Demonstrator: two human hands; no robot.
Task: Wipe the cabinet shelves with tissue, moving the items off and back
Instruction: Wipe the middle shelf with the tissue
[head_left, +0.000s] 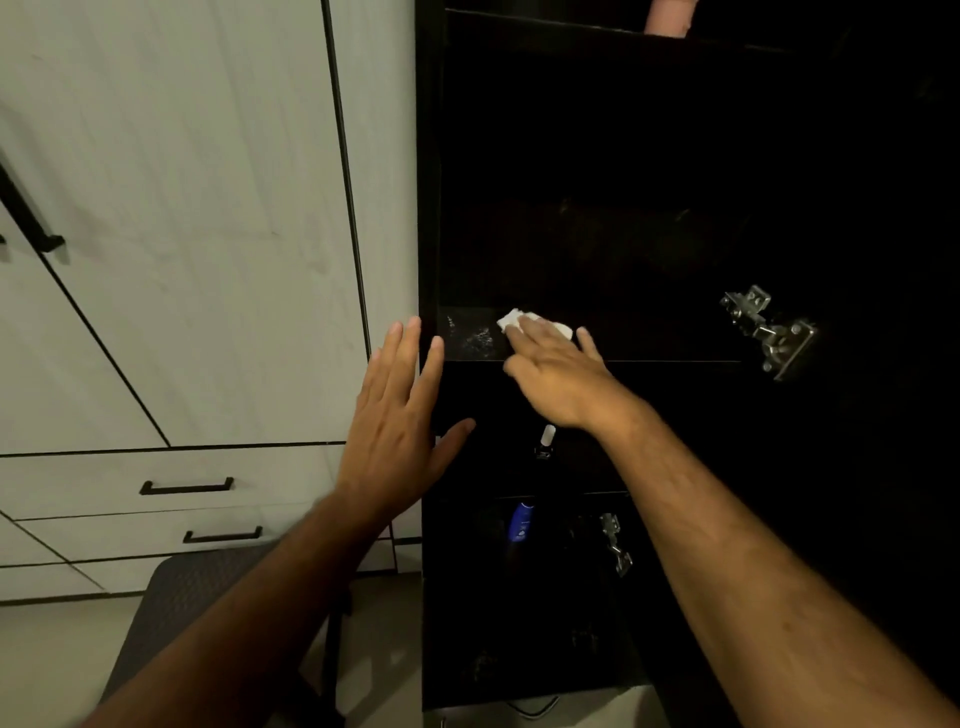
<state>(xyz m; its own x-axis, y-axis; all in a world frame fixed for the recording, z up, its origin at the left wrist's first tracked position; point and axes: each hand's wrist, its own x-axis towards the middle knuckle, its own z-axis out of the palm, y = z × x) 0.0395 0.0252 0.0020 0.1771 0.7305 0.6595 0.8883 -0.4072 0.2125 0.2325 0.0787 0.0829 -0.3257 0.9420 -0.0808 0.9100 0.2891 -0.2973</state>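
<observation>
From the head camera we see the tissue (524, 323), a small white crumpled wad with soft, uneven edges, lying on the dark shelf (670, 343) of the open black cabinet (597, 156). Our right hand (558, 374) lies flat on top of it, fingers straight and pressing it down against the shelf surface, so only its far corner and a bit beside the fingers show. Just left of the tissue the shelf carries a pale, dusty smear (478, 340), grainy against the otherwise matte black board. Our left hand (402, 410) is released, fingers spread and straight, holding nothing; its fingertips reach the cabinet's front left edge, though we cannot tell whether they touch it. The cabinet interior is very dark and smooth, with flat rectangular boards. On its right side sits a shiny metal hinge (769, 332), angular and reflective, and a second, smaller hinge (615, 543) shows lower down. On a lower shelf we make out a small item with a white cap (546, 439), and below that a blue bottle (522, 522) standing in the shadowed compartment. At the top edge a pinkish rounded object (670, 15) peeks in from the upper shelf. To the left are pale, faintly grained cupboard fronts (182, 234) with slim black bar handles (187, 486), and near the floor a dark textured chair seat (192, 597).
</observation>
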